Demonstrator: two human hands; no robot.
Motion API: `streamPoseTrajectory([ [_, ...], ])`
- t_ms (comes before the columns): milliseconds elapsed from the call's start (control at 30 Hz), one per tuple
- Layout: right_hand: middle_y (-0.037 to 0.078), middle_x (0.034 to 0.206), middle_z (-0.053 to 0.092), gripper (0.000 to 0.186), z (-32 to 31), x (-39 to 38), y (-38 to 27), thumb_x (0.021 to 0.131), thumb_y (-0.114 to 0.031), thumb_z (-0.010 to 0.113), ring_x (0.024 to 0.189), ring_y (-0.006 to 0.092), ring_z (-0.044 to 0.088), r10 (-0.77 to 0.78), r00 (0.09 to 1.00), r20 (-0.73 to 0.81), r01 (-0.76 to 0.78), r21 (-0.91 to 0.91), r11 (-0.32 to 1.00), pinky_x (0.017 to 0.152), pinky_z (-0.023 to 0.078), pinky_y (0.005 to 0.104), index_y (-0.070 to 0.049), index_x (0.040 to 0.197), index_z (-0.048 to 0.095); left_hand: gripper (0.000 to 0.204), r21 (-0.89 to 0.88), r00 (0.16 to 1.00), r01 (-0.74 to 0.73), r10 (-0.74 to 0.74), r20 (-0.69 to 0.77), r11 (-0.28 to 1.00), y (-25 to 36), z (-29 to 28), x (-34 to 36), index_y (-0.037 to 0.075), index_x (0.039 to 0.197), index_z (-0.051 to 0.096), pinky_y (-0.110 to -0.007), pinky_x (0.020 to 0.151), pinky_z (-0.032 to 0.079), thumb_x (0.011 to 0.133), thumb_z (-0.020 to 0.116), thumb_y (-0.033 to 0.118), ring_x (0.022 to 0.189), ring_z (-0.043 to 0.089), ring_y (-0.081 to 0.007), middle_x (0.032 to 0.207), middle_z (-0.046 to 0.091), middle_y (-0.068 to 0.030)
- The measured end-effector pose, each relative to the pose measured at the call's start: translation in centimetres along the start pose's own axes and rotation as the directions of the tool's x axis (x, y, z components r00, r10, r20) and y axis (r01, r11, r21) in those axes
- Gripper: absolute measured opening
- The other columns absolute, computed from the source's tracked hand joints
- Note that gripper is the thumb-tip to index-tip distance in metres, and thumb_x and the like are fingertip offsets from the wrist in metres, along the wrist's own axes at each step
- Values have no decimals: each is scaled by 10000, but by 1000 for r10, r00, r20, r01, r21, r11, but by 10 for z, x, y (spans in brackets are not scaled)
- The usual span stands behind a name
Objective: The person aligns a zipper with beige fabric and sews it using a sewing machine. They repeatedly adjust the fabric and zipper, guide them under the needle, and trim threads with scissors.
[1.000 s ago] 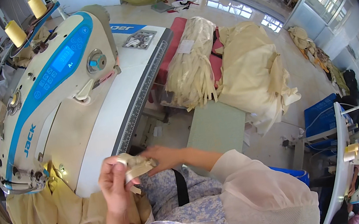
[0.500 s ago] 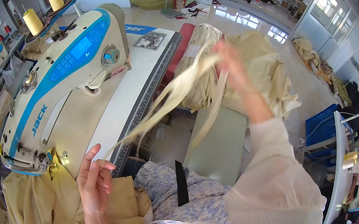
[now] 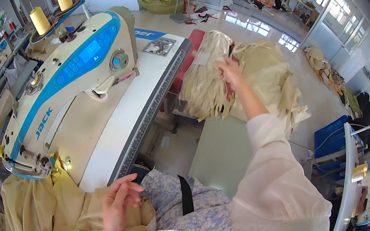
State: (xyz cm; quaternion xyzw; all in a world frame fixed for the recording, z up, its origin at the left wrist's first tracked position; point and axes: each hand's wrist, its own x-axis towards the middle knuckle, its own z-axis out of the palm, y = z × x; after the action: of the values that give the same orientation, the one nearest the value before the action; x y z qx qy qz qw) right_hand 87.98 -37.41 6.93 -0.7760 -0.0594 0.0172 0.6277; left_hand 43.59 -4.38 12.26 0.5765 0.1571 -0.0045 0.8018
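Observation:
My right hand (image 3: 229, 72) reaches out over a bundle of cream fabric strips (image 3: 205, 88), which lies with its cut ends hanging toward me. Its fingers are curled together at the bundle's right edge; anything pinched in them is too small to tell. My left hand (image 3: 120, 204) hovers above the tan cloth (image 3: 80, 219) near my lap, fingers partly bent and apart, holding nothing. That cloth runs up under the needle end of the white and blue sewing machine (image 3: 66, 71). Next to the strips lies a heap of pale tan cloth pieces (image 3: 260, 69).
A ruler edge (image 3: 154, 106) borders the machine table. A grey-green board (image 3: 222, 153) sits between me and the strips. Yellow thread cones (image 3: 40, 21) stand behind the machine, and a metal tray (image 3: 159, 46) is set in the tabletop. At right is a blue crate (image 3: 331, 136).
My right hand has come down to the bundle, and the loose strips that trailed from it no longer hang in the air. My left hand has moved slightly right and down.

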Motion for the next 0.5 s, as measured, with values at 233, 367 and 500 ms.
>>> streamPoseTrajectory([
  [233,113,893,727,243,126,-253,-75,1068,-216,535,673,149,681,-195,786,587,41,265,963,628,541,285,-5,1187,519,599,55,974,-145,133,183,988,-29,43,36,-51,1441,495,-389,1014,505,1109,376,434,1138,667,-224,1459,547,-208],
  [367,146,983,752,253,152,-333,-86,1080,-195,497,881,182,738,-51,490,870,-147,140,979,773,568,316,12,1224,502,540,-273,985,-162,171,11,948,13,33,22,-32,1473,438,-389,1001,532,1110,414,367,1123,676,-250,1308,659,-194],
  [500,174,1062,755,282,173,-342,-108,1097,-183,427,1053,200,719,-86,221,971,-172,125,977,879,552,333,38,1268,468,451,-255,949,-313,310,-53,915,41,-17,-19,-5,1480,418,-396,942,561,1105,444,243,1040,702,-256,1223,692,-207],
])
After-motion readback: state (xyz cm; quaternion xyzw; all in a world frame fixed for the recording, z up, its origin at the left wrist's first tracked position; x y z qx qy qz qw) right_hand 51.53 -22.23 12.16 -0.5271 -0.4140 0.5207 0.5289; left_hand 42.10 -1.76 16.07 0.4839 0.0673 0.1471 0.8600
